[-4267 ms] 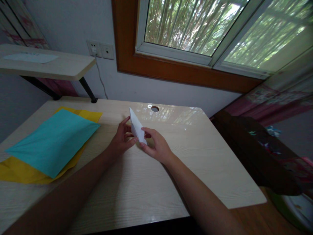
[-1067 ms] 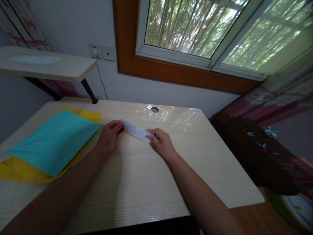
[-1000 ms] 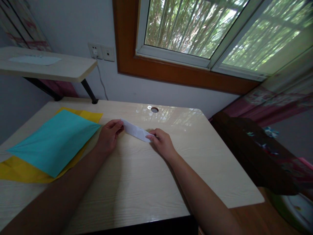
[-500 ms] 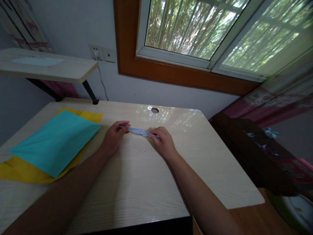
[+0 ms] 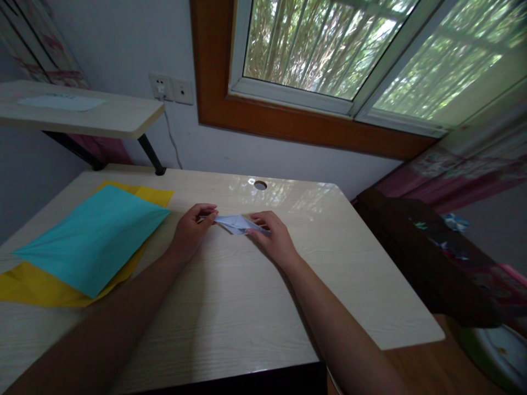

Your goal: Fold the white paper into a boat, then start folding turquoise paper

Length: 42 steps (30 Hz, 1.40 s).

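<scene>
A small piece of folded white paper (image 5: 235,224) is held between my two hands, just above or on the desk. My left hand (image 5: 192,227) pinches its left tip between thumb and fingers. At the other end, my right hand (image 5: 275,233) grips the paper, thumb on the near side and fingers behind. The paper's middle bulges into a pointed, layered shape, and both its ends are partly covered by my fingers. Left of my left forearm lies a turquoise sheet (image 5: 94,238) on top of a yellow sheet (image 5: 45,288).
The pale wooden desk (image 5: 329,274) has a round cable hole (image 5: 260,185) near its back edge. A raised shelf (image 5: 123,118) on black legs stands at the back left. A black edge (image 5: 247,381) shows at the front. Dark furniture (image 5: 411,247) stands beyond the desk's right side.
The folded paper has opened wider in the middle, showing more of its near face. My right thumb has shifted slightly toward me; my left hand has hardly moved.
</scene>
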Each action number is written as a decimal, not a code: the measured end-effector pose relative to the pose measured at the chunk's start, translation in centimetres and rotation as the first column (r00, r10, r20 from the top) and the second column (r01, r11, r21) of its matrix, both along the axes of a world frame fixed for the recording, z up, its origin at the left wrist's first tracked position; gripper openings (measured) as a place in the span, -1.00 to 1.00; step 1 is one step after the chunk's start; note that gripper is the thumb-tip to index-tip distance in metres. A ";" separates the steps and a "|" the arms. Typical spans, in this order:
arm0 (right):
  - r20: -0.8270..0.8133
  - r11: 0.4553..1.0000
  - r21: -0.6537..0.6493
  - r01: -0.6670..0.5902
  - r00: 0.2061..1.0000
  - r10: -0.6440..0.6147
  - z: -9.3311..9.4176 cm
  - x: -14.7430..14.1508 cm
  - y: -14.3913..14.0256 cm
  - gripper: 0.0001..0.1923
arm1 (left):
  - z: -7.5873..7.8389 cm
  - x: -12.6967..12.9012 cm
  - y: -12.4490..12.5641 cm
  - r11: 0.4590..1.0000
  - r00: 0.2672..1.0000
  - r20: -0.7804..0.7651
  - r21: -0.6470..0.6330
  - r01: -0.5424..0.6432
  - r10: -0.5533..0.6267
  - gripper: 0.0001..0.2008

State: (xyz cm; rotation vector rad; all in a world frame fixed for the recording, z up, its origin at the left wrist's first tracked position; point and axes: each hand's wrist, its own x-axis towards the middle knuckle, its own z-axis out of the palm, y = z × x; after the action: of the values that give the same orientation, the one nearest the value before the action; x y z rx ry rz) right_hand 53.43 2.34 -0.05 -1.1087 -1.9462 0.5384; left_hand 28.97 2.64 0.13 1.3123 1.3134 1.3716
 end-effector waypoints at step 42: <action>0.083 0.974 -0.101 0.202 0.977 -0.194 0.4 0.0 -0.6 -0.79 | 0.9 0.1 -2.1 0.755 0.552 -0.827 0.427 0.498 0.104 -0.87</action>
State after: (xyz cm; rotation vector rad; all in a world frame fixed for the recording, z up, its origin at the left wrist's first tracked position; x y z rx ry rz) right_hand 53.45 1.79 0.30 -1.3924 -1.8587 0.5064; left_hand 29.12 0.54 1.03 2.7533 1.1693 1.0411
